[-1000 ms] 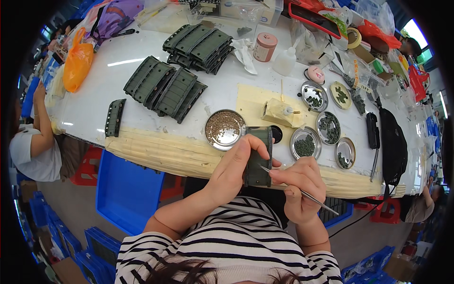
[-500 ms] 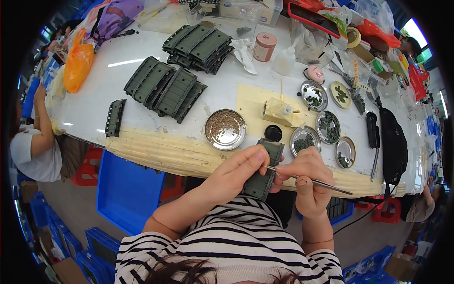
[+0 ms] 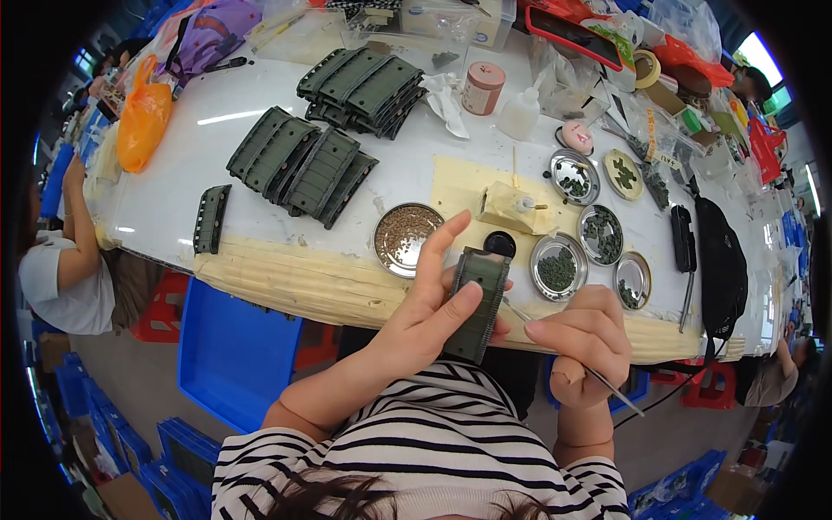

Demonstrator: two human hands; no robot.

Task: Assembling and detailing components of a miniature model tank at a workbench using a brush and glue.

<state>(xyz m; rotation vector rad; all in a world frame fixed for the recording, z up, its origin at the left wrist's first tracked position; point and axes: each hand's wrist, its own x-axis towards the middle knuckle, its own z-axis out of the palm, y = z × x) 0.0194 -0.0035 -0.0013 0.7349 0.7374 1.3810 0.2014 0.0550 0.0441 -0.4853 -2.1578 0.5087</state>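
My left hand (image 3: pixel 416 316) grips a dark green, slightly curved panel (image 3: pixel 481 303), thumb pressed on its face and index finger stretched up beside it. The panel has toothed long edges and is held upright over the table's front edge. In my right hand (image 3: pixel 585 347) are slim metal tweezers (image 3: pixel 612 393), pinched between thumb and fingers. Their tip points toward the panel's right edge; whether it touches is hard to tell. A tan strip wraps one right finger. Beyond the panel stand a small black cup (image 3: pixel 500 243) and a metal dish of small green pieces (image 3: pixel 557 267).
Stacked green panels (image 3: pixel 303 165) lie to the left, with one lone panel (image 3: pixel 211 218) farther left. A dish of brown grains (image 3: pixel 409 239), more small dishes (image 3: pixel 601 234), a squeeze bottle (image 3: pixel 520 114) and a pink jar (image 3: pixel 483 88) stand beyond my hands. A blue tray (image 3: pixel 230 347) sits below the table.
My right hand has drawn back to the right, with the tweezers now steeper and off the panel's face. My left index finger has lifted, and the panel has shifted slightly left.
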